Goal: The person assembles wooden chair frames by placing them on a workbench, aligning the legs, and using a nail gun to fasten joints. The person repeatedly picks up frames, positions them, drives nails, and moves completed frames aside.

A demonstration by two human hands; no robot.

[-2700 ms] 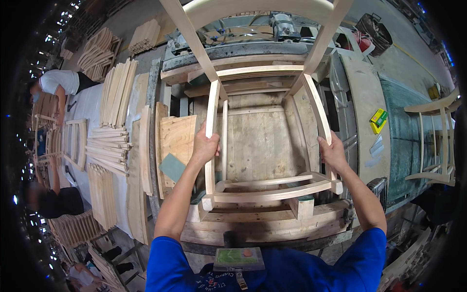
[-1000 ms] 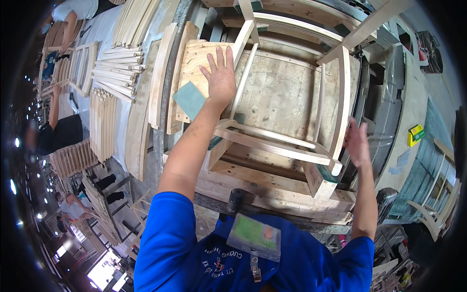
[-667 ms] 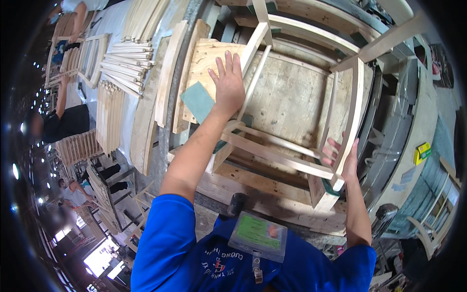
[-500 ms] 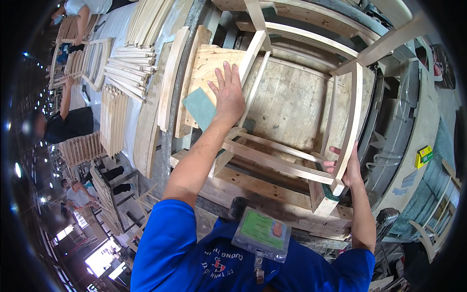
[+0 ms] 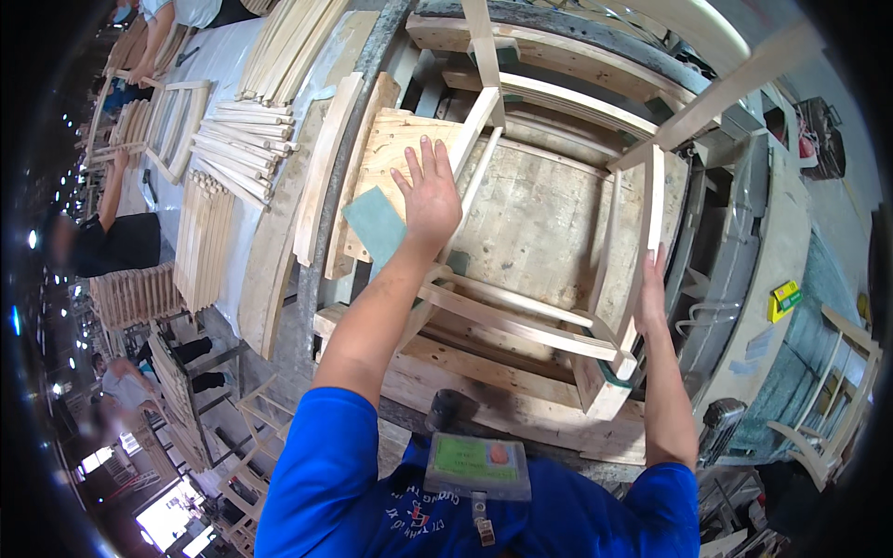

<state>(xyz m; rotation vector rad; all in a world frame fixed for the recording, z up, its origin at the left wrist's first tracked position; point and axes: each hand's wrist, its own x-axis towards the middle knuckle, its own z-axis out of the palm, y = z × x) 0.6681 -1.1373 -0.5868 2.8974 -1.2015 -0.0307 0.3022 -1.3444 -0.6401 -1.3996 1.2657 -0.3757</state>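
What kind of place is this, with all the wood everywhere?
It looks like a furniture workshop, probably for making chairs. There's a pale wooden chair frame under the person's hands, a pile of wooden sticks, and another person in a black top nearby.

From my end of the feed I've got white lettering (image 5: 409, 493) curving around a small red emblem (image 5: 418, 513) on the blue shirt (image 5: 567, 502), upside down to me. The green card (image 5: 460, 453) in the clear badge holder (image 5: 479, 491) has print too, but honestly it's probably too small and blurry to make out.
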